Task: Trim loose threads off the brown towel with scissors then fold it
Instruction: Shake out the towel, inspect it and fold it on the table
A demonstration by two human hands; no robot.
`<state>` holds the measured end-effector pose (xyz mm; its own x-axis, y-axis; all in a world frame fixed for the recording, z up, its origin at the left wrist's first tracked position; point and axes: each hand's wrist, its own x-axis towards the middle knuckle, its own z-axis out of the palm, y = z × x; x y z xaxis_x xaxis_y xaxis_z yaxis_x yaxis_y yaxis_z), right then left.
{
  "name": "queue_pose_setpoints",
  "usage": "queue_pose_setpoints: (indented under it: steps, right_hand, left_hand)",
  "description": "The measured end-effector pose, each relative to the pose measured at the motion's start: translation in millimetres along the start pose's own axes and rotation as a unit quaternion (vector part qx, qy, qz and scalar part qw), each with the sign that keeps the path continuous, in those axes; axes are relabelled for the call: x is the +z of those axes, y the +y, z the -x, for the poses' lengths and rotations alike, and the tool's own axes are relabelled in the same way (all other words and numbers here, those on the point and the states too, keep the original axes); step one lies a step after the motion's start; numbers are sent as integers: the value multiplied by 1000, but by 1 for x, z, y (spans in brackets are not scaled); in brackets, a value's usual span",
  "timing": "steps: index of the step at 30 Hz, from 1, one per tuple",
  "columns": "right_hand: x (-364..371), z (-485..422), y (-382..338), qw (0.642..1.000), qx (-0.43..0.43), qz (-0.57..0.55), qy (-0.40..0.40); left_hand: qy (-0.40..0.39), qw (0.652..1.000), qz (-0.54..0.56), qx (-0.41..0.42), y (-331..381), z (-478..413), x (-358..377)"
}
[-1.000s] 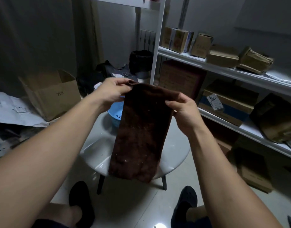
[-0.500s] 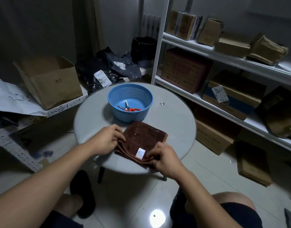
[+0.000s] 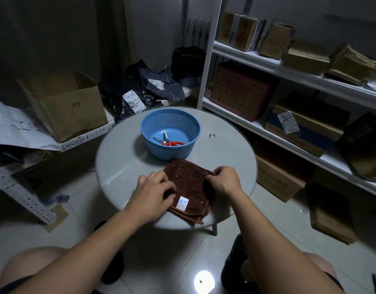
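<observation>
A storeroom: cardboard boxes (image 3: pixel 242 30) crowd white shelving (image 3: pixel 289 73) (mailer bags (image 3: pixel 153 81) too).

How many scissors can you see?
1. The red-handled scissors lie inside the blue basket on the round table, behind the folded brown towel. More could be hidden in the boxes around.

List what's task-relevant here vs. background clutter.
In play:
brown towel, folded on the round table
left hand and right hand, both on the towel
red-handled scissors in the blue basket

Clutter:
open cardboard box
black bags
shelved boxes
</observation>
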<state>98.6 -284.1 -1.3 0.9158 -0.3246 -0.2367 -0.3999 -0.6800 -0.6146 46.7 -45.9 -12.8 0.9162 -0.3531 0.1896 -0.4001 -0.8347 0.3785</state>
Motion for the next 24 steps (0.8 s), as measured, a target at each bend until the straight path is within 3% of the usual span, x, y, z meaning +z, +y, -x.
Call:
queue_pose_setpoints:
  steps: [4, 7, 10, 13, 15, 17, 19, 21, 24]
  right_hand:
    - [-13, 17, -1, 980, -35, -189, -50]
    - [-15, 56, 2, 943, -176, -267, -90]
    - [-5, 86, 8, 929, -346, -67, -109]
    - [8, 98, 16, 889, -417, 132, -138]
    - [8, 99, 19, 887, -411, 153, -145]
    - [6, 101, 16, 907, -385, 103, -133]
    - [7, 102, 11, 943, -320, 39, -77]
    - [8, 100, 6, 968, -243, 51, -22]
    - [11, 98, -2, 984, -124, 114, -66]
  left_hand:
    - [-21, 1000, 22, -6, -2, 20, 6]
    - [-33, 999, 34, -3, -8, 26, 6]
    - [-7, 995, 104, -1, -14, 31, 0]
    - [147, 971, 180, -62, -20, 41, -9]
    - [246, 954, 152, -84, -18, 45, -19]
    - [256, 963, 70, -43, -10, 43, -26]
    - [188, 982, -16, 24, -2, 35, -30]
    - [107, 988, -80, 77, 3, 24, -29]
    - [-46, 990, -121, 56, 3, 16, -27]
